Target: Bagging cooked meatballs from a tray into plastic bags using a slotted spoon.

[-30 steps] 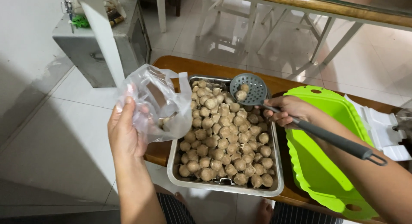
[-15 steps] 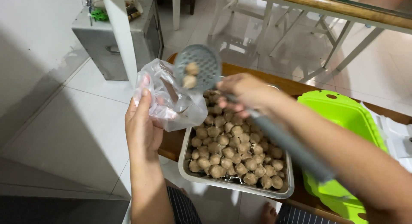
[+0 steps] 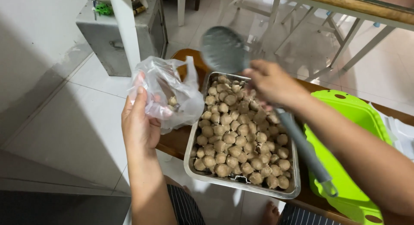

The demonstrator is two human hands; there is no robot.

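Clear plastic forms the bag [image 3: 170, 95] that is held up by the left hand [image 3: 139, 123], beyond the left edge of the wooden table [image 3: 181, 141] and over the tiled floor [image 3: 64, 134]. The fingers [image 3: 137, 102] of that hand are curled around the bag's side, with its mouth kept open toward the tray, and a few brownish meatballs are seen through the film near its bottom. A grey skimmer ladle [image 3: 224, 50] is gripped by the right hand [image 3: 274, 82], whose fingers are closed around the upper part of the long grey handle; the round bowl of the ladle is raised above the far end of the tray and is blurred, so whether anything lies in it cannot be told. A rectangular metal tray [image 3: 196, 173] is set at the left end of the table, filled with a heap of meatballs [image 3: 239, 134]. Just beside the tray's right rim a bright green plastic lid [image 3: 358, 117] is laid. A grey metal cabinet [image 3: 116, 39] is stood on the floor past the table's far left corner.
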